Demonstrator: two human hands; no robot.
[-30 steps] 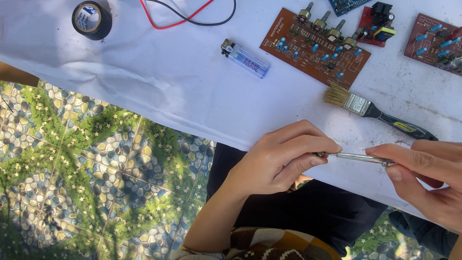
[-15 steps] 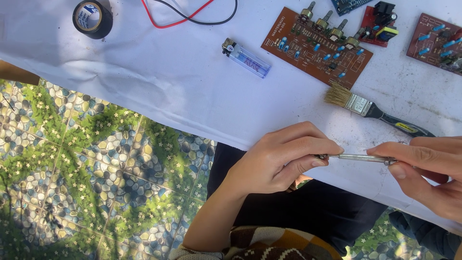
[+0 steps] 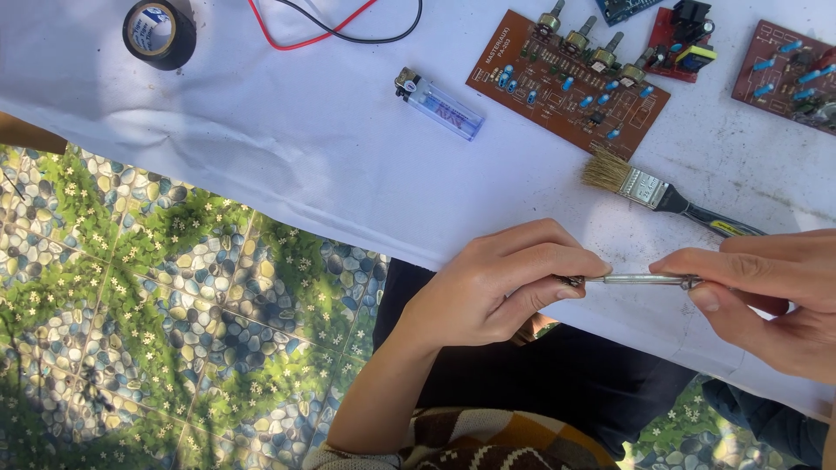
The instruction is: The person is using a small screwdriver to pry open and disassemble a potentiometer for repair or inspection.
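Note:
A thin metal rod (image 3: 640, 279), like a tool shaft, is held level between both hands near the white table's front edge. My left hand (image 3: 496, 283) pinches its left end with thumb and fingertips. My right hand (image 3: 766, 292) grips the right end; whatever continues past it is hidden inside the fingers. A paintbrush (image 3: 649, 189) with pale bristles and a dark handle lies just beyond the hands. A brown circuit board (image 3: 566, 78) with knobs and blue parts lies farther back.
A clear blue lighter (image 3: 440, 104), a roll of black tape (image 3: 159, 32), red and black wires (image 3: 335, 26) and two more circuit boards (image 3: 788, 77) lie on the white cloth (image 3: 261, 148). Pebble-patterned floor tiles (image 3: 131, 313) show below left.
My right hand has slid slightly along the rod and its fingers have shifted. My left hand keeps its pinch on the rod's left end.

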